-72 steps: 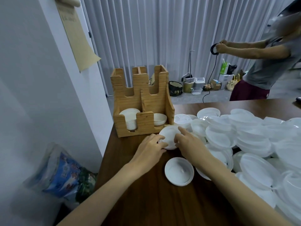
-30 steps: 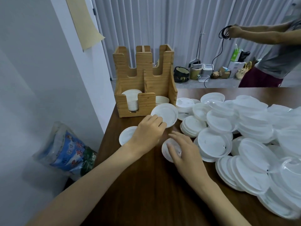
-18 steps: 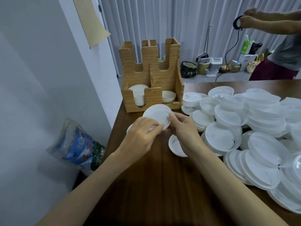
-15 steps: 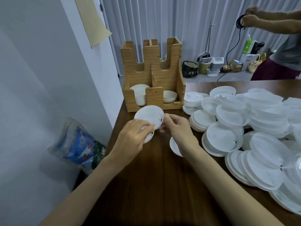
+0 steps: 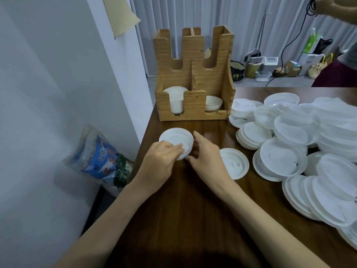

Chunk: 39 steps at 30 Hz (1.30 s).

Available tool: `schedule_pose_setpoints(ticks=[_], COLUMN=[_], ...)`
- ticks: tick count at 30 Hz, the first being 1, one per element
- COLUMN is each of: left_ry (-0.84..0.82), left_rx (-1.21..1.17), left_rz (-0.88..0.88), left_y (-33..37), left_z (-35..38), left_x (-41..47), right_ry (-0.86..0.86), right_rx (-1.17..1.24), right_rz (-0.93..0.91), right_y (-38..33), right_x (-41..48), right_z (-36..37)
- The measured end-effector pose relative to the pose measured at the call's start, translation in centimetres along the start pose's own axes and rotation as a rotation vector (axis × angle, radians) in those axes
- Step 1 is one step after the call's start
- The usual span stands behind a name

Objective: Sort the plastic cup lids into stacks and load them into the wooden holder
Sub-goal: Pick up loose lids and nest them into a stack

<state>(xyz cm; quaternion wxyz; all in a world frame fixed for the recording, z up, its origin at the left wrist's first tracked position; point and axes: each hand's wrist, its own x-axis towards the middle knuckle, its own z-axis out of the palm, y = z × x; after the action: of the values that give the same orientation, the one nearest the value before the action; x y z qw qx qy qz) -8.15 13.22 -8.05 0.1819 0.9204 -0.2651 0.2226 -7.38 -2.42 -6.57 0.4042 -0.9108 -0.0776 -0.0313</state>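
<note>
One view is supplied, from a wide-angle camera worn on the head. It is directed forward and downward along the surface (image 5: 189,213). Both forearms are seen entering from the lower edge. The left hand (image 5: 160,161) and right hand (image 5: 206,157) are met at a lid stack (image 5: 176,139) close below the lens, near frame centre. The wooden holder (image 5: 193,74) is faced front-on just beyond. A wall (image 5: 58,74) is taken in at left, a curtain (image 5: 251,20) at the far end.
</note>
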Motion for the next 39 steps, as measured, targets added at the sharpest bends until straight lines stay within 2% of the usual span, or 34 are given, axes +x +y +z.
schedule_pose_setpoints(ticks=[10,23,31,35,39], left_ry=[0.034,-0.062,-0.086,-0.099,-0.066], left_rx=[0.005,0.046,0.049,0.075,0.067], left_rz=[-0.015,0.025,0.046,0.1,0.099], left_y=[0.0,-0.2,-0.8,-0.5,1.1], left_z=[0.2,0.6,1.5,1.8,1.9], left_x=[-0.3,-0.2,0.4,1.8,3.7], right_ry=[0.007,0.008,-0.024,0.053,0.248], right_rx=[-0.012,-0.021,-0.201,-0.283,-0.377], right_rz=[-0.003,-0.005,-0.084,-0.088,0.002], right_y=[-0.1,-0.3,-1.2,0.1,2.5], right_x=[-0.1,-0.2,-1.0,-1.4,-2.4], right_z=[0.6,0.6,-1.4,-3.9,-6.8])
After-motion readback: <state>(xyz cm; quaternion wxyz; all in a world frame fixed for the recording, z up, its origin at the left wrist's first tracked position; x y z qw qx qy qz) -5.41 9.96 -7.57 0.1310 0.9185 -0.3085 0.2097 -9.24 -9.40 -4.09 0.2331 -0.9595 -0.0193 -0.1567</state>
